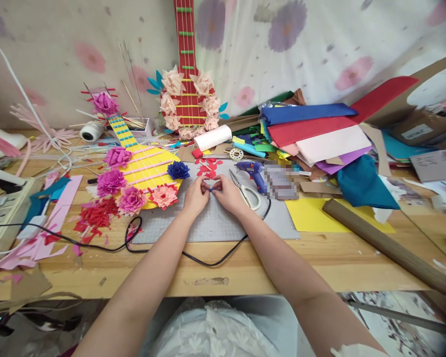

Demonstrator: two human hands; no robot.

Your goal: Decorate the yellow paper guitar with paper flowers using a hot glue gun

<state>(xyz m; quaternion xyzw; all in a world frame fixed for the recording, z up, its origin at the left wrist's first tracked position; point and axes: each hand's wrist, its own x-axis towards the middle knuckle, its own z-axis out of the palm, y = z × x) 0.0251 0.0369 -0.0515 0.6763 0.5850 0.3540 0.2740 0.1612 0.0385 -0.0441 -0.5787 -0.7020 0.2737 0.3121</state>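
My left hand (196,197) and my right hand (228,196) meet over the grey cutting mat (208,225). Between their fingertips they pinch a small blue piece (211,189), mostly hidden; its material is hard to make out. Just beyond the fingers lie loose red petal-shaped cutouts (208,168). Scissors (245,191) with pale green handles rest beside my right hand, and a blue glue gun (253,174) lies behind them. Left of my hands, a yellow paper instrument (148,166) carries pink, purple and peach paper flowers and one dark blue flower (178,170).
A red paper guitar (186,101) with pale flowers leans on the curtain. Coloured paper sheets (312,126) pile up at right, near a brown roll (386,245). A black cable (211,264) loops across the table front. Red scraps (96,215) and a power strip (13,218) lie left.
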